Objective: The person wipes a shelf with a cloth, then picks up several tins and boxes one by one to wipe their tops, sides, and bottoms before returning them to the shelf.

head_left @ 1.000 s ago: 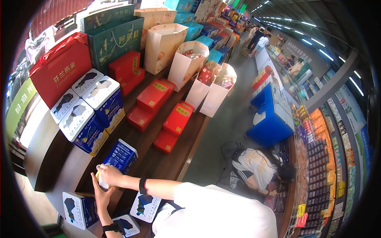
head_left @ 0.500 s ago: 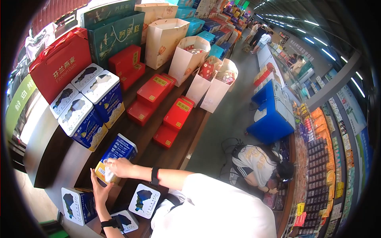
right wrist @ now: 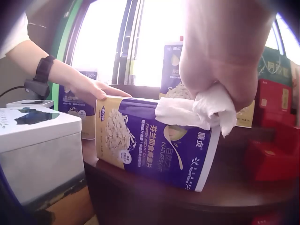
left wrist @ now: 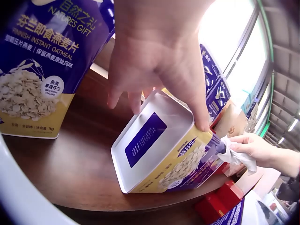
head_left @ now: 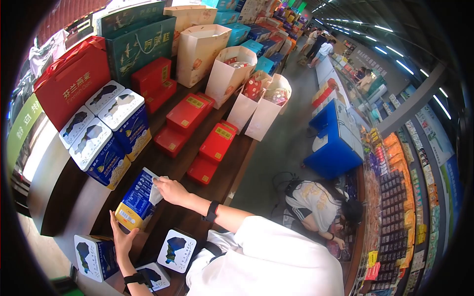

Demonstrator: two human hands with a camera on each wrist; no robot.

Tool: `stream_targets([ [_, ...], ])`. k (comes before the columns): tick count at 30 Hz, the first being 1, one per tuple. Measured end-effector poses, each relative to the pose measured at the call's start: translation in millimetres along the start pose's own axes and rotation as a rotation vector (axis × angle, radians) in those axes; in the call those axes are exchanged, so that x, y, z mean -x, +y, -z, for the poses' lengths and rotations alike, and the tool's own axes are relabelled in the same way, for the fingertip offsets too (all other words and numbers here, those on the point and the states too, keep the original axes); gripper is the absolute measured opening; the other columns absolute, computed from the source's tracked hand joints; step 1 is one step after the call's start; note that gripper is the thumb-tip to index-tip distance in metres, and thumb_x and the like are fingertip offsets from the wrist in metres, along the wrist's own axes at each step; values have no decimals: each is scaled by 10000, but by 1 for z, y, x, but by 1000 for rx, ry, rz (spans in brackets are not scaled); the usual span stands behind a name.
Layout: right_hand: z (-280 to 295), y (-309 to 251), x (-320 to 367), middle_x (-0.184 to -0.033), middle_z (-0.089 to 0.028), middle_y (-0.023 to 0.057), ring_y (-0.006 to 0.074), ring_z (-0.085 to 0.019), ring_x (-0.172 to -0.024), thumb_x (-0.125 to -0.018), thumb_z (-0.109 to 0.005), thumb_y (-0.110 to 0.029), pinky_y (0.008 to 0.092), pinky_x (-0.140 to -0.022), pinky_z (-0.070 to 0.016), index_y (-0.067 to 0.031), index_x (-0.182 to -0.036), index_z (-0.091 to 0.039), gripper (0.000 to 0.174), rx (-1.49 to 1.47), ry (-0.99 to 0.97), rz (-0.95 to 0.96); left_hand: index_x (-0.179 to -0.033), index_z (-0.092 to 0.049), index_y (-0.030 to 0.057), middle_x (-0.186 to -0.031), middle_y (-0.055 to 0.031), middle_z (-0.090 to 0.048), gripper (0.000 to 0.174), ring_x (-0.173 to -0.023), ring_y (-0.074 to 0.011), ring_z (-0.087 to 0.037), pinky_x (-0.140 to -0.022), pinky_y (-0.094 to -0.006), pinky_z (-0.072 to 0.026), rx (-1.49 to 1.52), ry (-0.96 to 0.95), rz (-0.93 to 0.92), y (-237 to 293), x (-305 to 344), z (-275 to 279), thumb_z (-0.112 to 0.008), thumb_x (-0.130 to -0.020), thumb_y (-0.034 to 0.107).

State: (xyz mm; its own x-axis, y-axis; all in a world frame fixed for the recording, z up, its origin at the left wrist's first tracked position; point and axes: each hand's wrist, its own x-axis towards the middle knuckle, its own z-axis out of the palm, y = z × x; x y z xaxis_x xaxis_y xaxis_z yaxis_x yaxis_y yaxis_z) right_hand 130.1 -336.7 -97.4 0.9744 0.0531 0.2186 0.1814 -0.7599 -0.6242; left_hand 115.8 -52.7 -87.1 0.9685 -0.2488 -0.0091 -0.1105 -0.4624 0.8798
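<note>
My hands are apart, each at its own part of the box. My left hand (head_left: 123, 240) rests its extended fingers at the yellow end of the oatmeal box (head_left: 141, 200); my right hand (head_left: 173, 191) pinches a crumpled white cloth (right wrist: 180, 112) against its blue part, towards the other end.

The box lies on its side on the dark wooden table (left wrist: 75, 173). It is deep blue-purple with a yellow band, its corners rounded. One long face shows a heap of pale oat flakes (right wrist: 118, 133), a spoon, Chinese lettering and "FINNISH INSTANT OATMEAL"; another has rows of small white print and a barcode (head_left: 125, 215) on the yellow. The end near my left hand is white, with a raised rim and a blue rectangular label (left wrist: 146, 140).

Near my left forearm stands a similar box (head_left: 90, 257) with a white, dark-patterned top. Farther along are four grouped boxes (head_left: 118, 112), a red bag (head_left: 74, 89), stacked red boxes (head_left: 190, 116) and pale paper bags (head_left: 202, 54).
</note>
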Motion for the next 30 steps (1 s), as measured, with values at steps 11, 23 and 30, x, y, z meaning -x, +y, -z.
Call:
stream_targets([
  [11, -69, -90, 4, -1094, -575, 233, 368, -643, -806, -799, -532, -87, 418, -700, -543, 69, -1176, -533, 408, -64, -252, 196, -1472, -128, 113, -1475, -160, -269, 1083, -1338, -271, -314, -1111, -360, -232, 62, 5, 31, -2, -1, -3, -766, -603, 10],
  [23, -20, -41, -49, -1018, -613, 202, 353, -639, -831, -790, -505, -90, 416, -696, -537, 35, -1118, -546, 354, 84, -175, 121, -1472, -136, 118, -1474, -157, -270, 1095, -1326, -275, -328, -1115, -379, -235, 137, 7, 46, -6, 1, -3, -765, -583, 1],
  [30, 12, -2, -49, -1026, -621, 165, 364, -642, -796, -825, -573, -254, 451, -675, -540, -28, -1074, -560, 336, 171, 28, -54, -1474, -135, 120, -1485, -149, -249, 1092, -1327, -267, -326, -1110, -382, -245, 188, 39, 54, 1, 2, -5, -747, -582, -23],
])
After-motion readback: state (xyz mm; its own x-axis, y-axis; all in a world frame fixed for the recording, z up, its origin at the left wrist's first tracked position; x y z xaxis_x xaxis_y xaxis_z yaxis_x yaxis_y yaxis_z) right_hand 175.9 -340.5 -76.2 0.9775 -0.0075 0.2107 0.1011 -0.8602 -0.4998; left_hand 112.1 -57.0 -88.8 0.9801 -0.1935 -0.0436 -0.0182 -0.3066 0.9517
